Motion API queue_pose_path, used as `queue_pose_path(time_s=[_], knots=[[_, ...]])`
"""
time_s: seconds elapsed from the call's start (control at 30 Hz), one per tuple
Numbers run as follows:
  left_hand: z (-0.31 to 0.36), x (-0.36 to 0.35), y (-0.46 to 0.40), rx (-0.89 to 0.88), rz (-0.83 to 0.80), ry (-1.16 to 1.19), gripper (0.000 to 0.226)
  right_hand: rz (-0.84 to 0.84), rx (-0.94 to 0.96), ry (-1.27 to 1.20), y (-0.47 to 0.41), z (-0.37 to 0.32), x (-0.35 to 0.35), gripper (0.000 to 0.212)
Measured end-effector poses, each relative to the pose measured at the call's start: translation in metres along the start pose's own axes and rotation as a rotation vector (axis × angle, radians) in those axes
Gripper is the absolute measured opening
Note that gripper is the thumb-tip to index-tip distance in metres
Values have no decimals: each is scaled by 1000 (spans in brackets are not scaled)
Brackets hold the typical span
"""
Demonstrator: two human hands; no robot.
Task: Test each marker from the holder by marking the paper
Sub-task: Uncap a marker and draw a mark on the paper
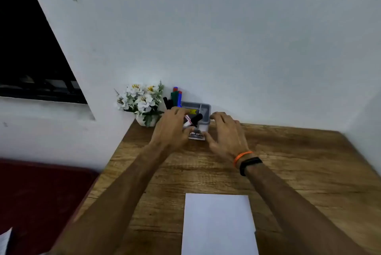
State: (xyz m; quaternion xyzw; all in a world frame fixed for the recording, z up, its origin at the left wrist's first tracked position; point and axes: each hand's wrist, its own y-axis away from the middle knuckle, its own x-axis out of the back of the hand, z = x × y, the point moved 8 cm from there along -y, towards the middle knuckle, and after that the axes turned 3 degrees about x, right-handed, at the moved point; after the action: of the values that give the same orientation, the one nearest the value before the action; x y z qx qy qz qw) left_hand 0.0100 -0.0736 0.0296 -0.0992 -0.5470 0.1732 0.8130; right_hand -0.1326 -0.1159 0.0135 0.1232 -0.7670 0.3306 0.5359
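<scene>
A grey holder stands against the wall at the table's far edge. Green, blue and black markers stick up from its left side. My left hand is closed around a black-capped marker with a white and red barrel, right in front of the holder. My right hand rests with fingers spread on the holder's front right corner, thumb by a small printed label. A blank white sheet of paper lies near me on the table.
A white pot of artificial flowers stands just left of the holder. The wooden table meets the wall at the back. A dark red surface lies to the left, below a dark window.
</scene>
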Motion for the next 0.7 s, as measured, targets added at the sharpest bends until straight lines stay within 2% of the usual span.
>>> queue_pose_path(time_s=[0.17,0.4,0.57,0.7], knots=[[10,-24,-18,-52,38,1,46,73,0,-53,-4,10,-15,48],[9,-22,-25,-13,137,8,36,99,-2,-141,-1,10,-19,48],[24,9,-7,-42,221,19,24,142,-27,-220,10,-1,-3,51],[40,47,23,-77,332,190,16,236,-17,-302,31,-15,17,48]])
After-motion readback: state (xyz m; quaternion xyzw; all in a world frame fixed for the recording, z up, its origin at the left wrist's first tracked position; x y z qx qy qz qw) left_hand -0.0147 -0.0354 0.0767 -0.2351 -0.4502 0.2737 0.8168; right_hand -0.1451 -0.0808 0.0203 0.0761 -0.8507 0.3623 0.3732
